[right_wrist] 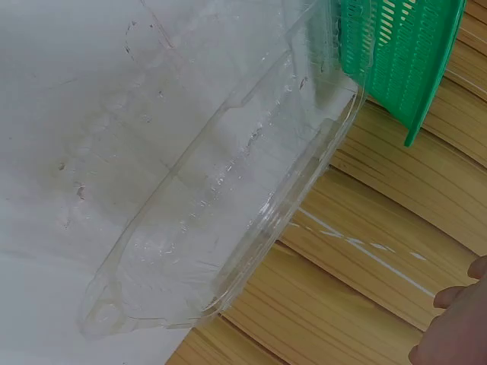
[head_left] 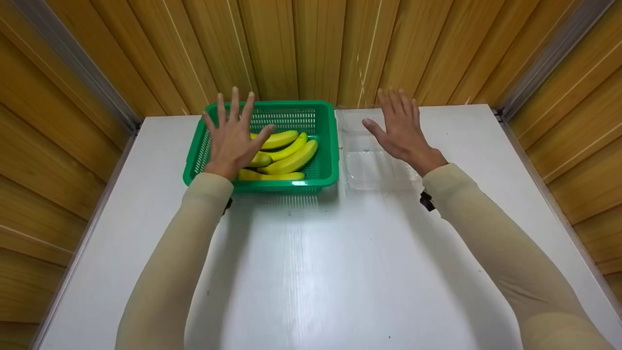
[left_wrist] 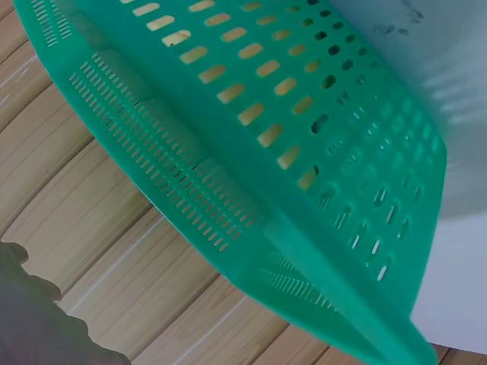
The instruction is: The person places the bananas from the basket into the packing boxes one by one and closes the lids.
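Observation:
With fingers spread and nothing held, my left hand hovers over the left part of a green plastic basket. Several yellow bananas lie in that basket, some partly hidden behind the hand. My right hand, fingers straight and thumb held out, is above a clear plastic container to the basket's right. In the left wrist view the basket's slotted wall fills much of the picture, with fingers at the lower left. The right wrist view shows the transparent container and fingertips at the lower right edge.
The basket and the clear container stand side by side at the back of a white table. A wood-plank wall rises right behind them, and similar panels flank the table on both sides.

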